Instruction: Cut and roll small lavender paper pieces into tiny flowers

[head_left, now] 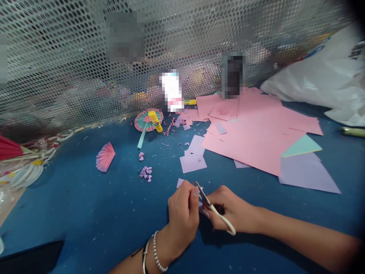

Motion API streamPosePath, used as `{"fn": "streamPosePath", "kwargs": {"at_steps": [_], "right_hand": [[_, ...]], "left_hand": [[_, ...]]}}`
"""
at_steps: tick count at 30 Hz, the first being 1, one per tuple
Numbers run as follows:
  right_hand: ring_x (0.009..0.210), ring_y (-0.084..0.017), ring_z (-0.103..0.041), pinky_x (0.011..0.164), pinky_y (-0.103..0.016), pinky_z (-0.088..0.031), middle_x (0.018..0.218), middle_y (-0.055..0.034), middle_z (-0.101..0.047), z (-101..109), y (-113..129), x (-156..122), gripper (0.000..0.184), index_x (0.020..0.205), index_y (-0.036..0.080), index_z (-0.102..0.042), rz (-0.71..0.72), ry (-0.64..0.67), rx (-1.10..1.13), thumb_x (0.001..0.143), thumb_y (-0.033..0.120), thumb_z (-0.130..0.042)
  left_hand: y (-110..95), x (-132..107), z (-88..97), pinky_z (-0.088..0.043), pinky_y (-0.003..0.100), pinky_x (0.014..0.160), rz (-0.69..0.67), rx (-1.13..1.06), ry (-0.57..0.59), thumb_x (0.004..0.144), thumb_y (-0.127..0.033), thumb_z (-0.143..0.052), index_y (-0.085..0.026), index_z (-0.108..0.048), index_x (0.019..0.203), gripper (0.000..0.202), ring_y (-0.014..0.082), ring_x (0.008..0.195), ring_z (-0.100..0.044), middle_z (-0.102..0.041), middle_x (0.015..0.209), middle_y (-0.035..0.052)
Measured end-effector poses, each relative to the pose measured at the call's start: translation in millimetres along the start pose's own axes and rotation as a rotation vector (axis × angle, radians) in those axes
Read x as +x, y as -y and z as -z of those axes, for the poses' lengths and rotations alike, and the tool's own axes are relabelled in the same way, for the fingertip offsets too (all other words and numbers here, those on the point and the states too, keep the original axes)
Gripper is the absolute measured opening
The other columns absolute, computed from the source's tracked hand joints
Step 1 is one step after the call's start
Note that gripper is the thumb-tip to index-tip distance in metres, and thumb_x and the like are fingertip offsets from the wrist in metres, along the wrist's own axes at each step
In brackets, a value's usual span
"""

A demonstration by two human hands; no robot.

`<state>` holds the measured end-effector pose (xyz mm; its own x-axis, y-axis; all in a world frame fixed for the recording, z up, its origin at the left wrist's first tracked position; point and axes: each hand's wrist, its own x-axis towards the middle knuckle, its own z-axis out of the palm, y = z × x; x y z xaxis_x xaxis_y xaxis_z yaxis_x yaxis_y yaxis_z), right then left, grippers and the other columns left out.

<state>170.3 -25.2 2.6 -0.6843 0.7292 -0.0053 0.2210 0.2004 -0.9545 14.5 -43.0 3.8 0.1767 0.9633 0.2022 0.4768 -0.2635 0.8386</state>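
Note:
At the front middle of the blue table my left hand (184,213) is closed on a piece of lilac paper (180,183), most of which its fingers hide. My right hand (228,209) grips a pair of scissors (211,207) with cream handles, its blades pointing up and left at the paper by my left fingertips. Just beyond my hands lie lilac paper squares (193,163). A small heap of cut lilac bits (146,173) sits to the left. Farther left is a folded pink paper fan (105,157).
Behind, a yellow glue stick (155,121) rests on a round pleated paper fan (139,123). Pink sheets (251,133) spread over the right side, with a mint sheet (303,145) on them. A perforated metal screen (80,68) closes the back; a white plastic bag (316,72) stands right.

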Motion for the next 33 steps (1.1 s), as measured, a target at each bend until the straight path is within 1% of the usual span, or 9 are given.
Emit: {"fn": "streamPosePath", "kwargs": {"at_steps": [7, 9, 13, 22, 25, 27, 29, 31, 33], "right_hand": [[0.039, -0.005, -0.038, 0.038, -0.014, -0.029, 0.045, 0.004, -0.048, -3.2, 0.6, -1.2, 0.017, 0.054, 0.016, -0.04, -0.039, 0.013, 0.06, 0.068, 0.009, -0.046], [0.039, -0.005, -0.038, 0.038, -0.014, -0.028, 0.044, 0.0041, -0.048, -3.5, 0.4, -1.0, 0.017, 0.054, 0.017, -0.04, -0.033, 0.0, 0.046, 0.067, 0.008, -0.046], [0.038, -0.004, -0.033, 0.038, -0.015, -0.026, 0.043, 0.0055, -0.044, -3.7, -0.3, -1.6, 0.018, 0.053, 0.017, -0.037, 0.004, -0.026, 0.012, 0.065, 0.006, -0.045], [0.039, -0.004, -0.03, 0.039, -0.016, -0.024, 0.043, 0.0063, -0.04, -3.2, 1.4, -1.5, 0.018, 0.052, 0.017, -0.036, 0.03, -0.042, -0.007, 0.065, 0.007, -0.044], [0.037, -0.004, -0.034, 0.038, -0.015, -0.026, 0.043, 0.0062, -0.041, -3.8, -2.1, -2.1, 0.02, 0.053, 0.017, -0.036, 0.008, -0.035, 0.011, 0.068, 0.008, -0.045], [0.036, -0.005, -0.041, 0.037, -0.014, -0.028, 0.043, 0.006, -0.043, -3.7, -4.6, -3.4, 0.021, 0.054, 0.018, -0.036, -0.018, -0.032, 0.049, 0.072, 0.01, -0.045], [0.037, -0.006, -0.046, 0.037, -0.014, -0.029, 0.043, 0.0057, -0.044, -2.6, -5.7, -4.7, 0.02, 0.055, 0.018, -0.037, -0.037, -0.036, 0.084, 0.071, 0.009, -0.045], [0.038, -0.007, -0.048, 0.037, -0.014, -0.03, 0.044, 0.005, -0.047, -1.0, -4.6, -5.3, 0.018, 0.056, 0.017, -0.039, -0.051, -0.034, 0.108, 0.071, 0.009, -0.045], [0.038, -0.006, -0.043, 0.037, -0.014, -0.028, 0.044, 0.0047, -0.047, 0.5, -1.9, -5.1, 0.019, 0.055, 0.017, -0.04, -0.049, -0.033, 0.094, 0.071, 0.01, -0.046]], "left_hand": [[2.7, -0.9, -1.6, -0.029, 0.026, 0.056, 0.003, 0.033, -0.017, 0.092, -0.016, -0.032, -0.02, -0.036, 0.074, 0.02, 0.0121, 0.058, -0.038, -0.041, 0.067, -0.0023], [3.1, -0.8, -1.1, -0.029, 0.026, 0.056, 0.005, 0.04, -0.013, 0.093, -0.016, -0.032, -0.02, -0.035, 0.074, 0.019, 0.0121, 0.059, -0.038, -0.041, 0.067, -0.0023], [3.0, -0.6, 0.3, -0.03, 0.026, 0.057, -0.006, 0.041, 0.001, 0.092, -0.016, -0.032, -0.02, -0.036, 0.076, 0.018, 0.0122, 0.06, -0.039, -0.041, 0.068, -0.002], [3.7, 0.3, 0.3, -0.03, 0.025, 0.056, -0.039, 0.0, -0.005, 0.092, -0.014, -0.033, -0.02, -0.036, 0.075, 0.018, 0.0115, 0.059, -0.038, -0.04, 0.068, -0.0025], [4.8, 0.6, 0.3, -0.03, 0.025, 0.056, -0.064, -0.028, -0.023, 0.092, -0.013, -0.033, -0.02, -0.037, 0.076, 0.018, 0.0112, 0.059, -0.038, -0.04, 0.068, -0.0028], [5.1, 0.7, 0.6, -0.029, 0.024, 0.055, -0.066, -0.042, -0.035, 0.092, -0.013, -0.033, -0.02, -0.036, 0.076, 0.018, 0.011, 0.058, -0.037, -0.039, 0.068, -0.003], [5.0, 0.7, 1.2, -0.028, 0.025, 0.055, -0.056, -0.049, -0.039, 0.092, -0.013, -0.033, -0.02, -0.036, 0.076, 0.018, 0.0108, 0.058, -0.036, -0.039, 0.067, -0.0031], [4.4, 1.1, 1.9, -0.028, 0.025, 0.055, -0.058, -0.058, -0.042, 0.091, -0.013, -0.034, -0.02, -0.037, 0.075, 0.018, 0.0107, 0.058, -0.035, -0.038, 0.067, -0.003], [3.7, 1.8, 2.4, -0.028, 0.025, 0.055, -0.064, -0.063, -0.05, 0.091, -0.013, -0.034, -0.02, -0.037, 0.075, 0.018, 0.0107, 0.058, -0.035, -0.038, 0.067, -0.003]]}}
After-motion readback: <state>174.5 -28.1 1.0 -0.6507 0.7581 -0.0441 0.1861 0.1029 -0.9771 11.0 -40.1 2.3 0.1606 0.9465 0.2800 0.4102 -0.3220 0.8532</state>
